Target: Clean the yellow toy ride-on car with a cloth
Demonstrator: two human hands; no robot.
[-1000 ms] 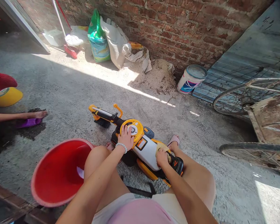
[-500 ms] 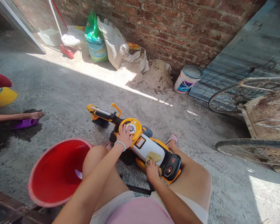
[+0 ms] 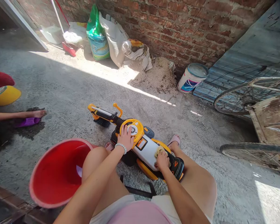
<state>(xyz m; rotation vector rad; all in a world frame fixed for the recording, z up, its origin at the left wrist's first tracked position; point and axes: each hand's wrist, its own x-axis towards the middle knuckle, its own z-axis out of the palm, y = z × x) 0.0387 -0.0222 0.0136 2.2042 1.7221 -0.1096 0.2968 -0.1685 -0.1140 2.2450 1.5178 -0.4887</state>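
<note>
Between my legs stands a yellow, black and white ride-on toy excavator. My left hand, with a beaded bracelet on its wrist, grips the near left side of the yellow steering wheel, fingers over the rim and hub. My right hand is closed on a crumpled yellowish cloth, pressed on the white seat just in front of the black backrest. Part of the cloth is hidden under the fingers. The toy's digger arm points away to the left.
A red bucket stands by my left knee. Another person's foot in a purple slipper is at left. Sacks, a grain pile and a paint pail line the brick wall; a wheeled cart stands right.
My right hand has moved with the cloth up and right across the seat, towards its far edge. My left hand stays on the steering wheel. The view has shifted slightly.
</note>
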